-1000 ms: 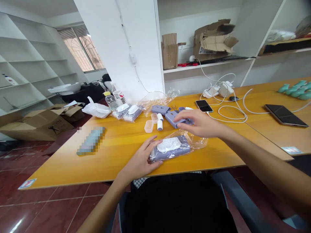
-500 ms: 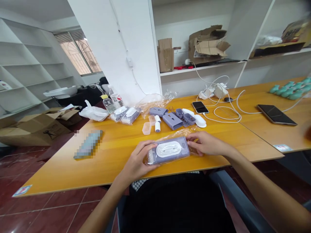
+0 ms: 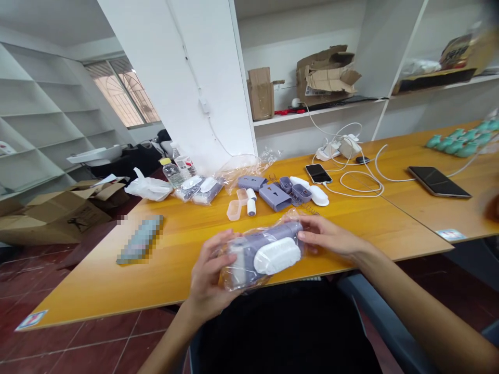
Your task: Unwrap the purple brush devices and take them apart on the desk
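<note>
Both hands hold a purple-and-white plastic item sealed in a clear bag, lifted off the orange table and tilted toward me. My left hand grips its left end with curled fingers. My right hand pinches its right end. Behind it lie loose purple parts, two small clear cups, a white roller piece and a white cover.
Two more bagged items and a water bottle sit at the far left of the table. A phone on a white cable, a dark tablet and teal objects lie to the right. Cardboard boxes stand on the floor at left.
My right hand came back from the purple parts and took the bag's right end. Both hands then raised the bagged item off the table and turned it on edge.
</note>
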Available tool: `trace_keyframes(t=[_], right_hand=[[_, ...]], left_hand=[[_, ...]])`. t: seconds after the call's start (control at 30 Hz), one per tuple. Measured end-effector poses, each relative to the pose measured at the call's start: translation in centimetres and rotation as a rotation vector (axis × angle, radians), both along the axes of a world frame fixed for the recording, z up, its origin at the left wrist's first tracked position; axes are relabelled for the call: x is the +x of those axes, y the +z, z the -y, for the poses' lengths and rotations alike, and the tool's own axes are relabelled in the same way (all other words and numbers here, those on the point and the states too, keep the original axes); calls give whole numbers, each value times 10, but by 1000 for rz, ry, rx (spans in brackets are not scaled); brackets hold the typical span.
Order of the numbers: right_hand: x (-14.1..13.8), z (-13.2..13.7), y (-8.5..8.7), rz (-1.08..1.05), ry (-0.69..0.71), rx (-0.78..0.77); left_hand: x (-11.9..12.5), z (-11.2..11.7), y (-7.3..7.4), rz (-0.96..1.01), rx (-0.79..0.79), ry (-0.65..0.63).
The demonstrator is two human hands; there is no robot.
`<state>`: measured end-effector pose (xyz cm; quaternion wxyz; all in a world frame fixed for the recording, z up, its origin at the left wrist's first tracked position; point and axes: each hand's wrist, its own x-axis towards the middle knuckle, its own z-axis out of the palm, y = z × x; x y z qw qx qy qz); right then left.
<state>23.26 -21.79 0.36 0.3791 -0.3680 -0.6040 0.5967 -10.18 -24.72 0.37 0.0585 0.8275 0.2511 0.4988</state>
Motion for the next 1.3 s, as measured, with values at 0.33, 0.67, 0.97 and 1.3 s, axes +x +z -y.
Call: trace_keyframes(t=[0.33,0.67,0.97,1.3], right_hand=[[-12,6,-12,-245,7,-27],[-13,6,-22,-291,-162,-41],[-9,6,-18,-253,-120,-53],[-9,11,-12,-313,81,-54]], left_hand=[[-19,-23,-21,83,-257,314],[-20,-24,4,347,-1042,-197],[0,-23,7,390,-850,106],[6,-16,14,623,-939,-56]])
